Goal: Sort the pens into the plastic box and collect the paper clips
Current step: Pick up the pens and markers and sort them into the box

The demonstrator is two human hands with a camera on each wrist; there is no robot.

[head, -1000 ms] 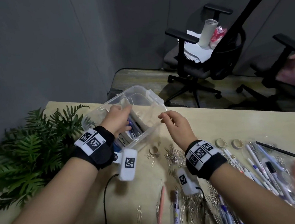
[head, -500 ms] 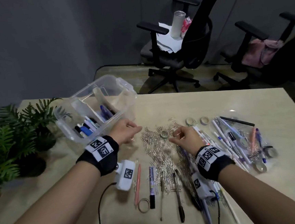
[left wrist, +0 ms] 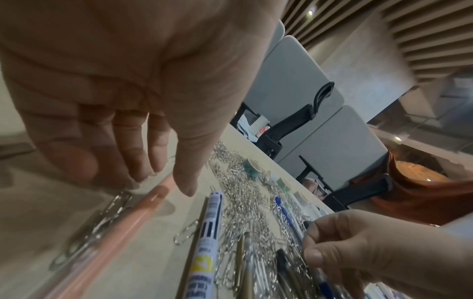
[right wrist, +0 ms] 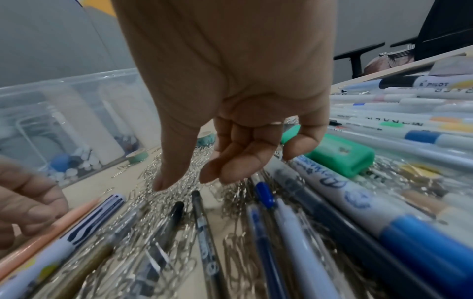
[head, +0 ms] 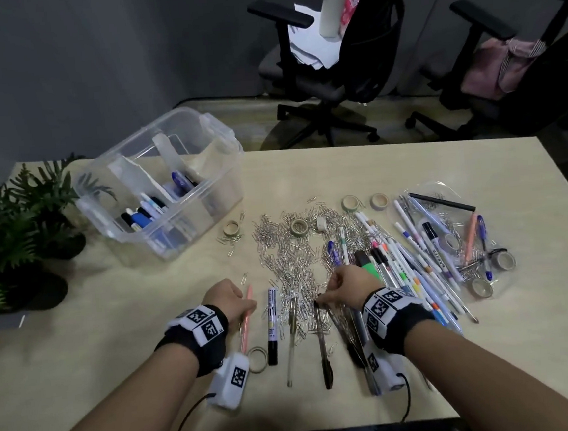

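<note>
Left hand [head: 226,297], fingers loosely extended, hovers just over the peach pen [head: 246,325]; fingertips [left wrist: 133,174] near its barrel, contact uncertain; nothing grasped. Right hand [head: 347,287], thumb and forefinger drawn close but not closed, poised above the tips of the dark pens [head: 323,342] amid the paper clips [head: 289,256]; in the right wrist view the fingertips [right wrist: 217,174] hold nothing.

Step in hand, by judgement: pen sorting partly done, each hand reaching for its next pen; clips not yet collected. Plastic box [head: 160,188], lid off, stands at the far left of the worktop [head: 306,172], well apart from both hands; several pens already lie in its compartments. Many pens [head: 414,265] remain fanned out at right, some on a clear pouch [head: 446,201].

Next move calls for: pinch closing on a single barrel w/o snagging clips, which lie tangled over and under the shafts; lift, shake loose if needed, then carry across to the box. Peach pen lies nearly free, so an easier pick; dark pens are half buried.

Surroundings: pale wood-look worktop; small tape rolls [head: 299,227] scattered among the clips; fern-like plant [head: 12,232] at left edge; grey wall behind; black office chairs [head: 347,55] beyond, one w/ papers and a white tube on the seat, another w/ a pink bag.
</note>
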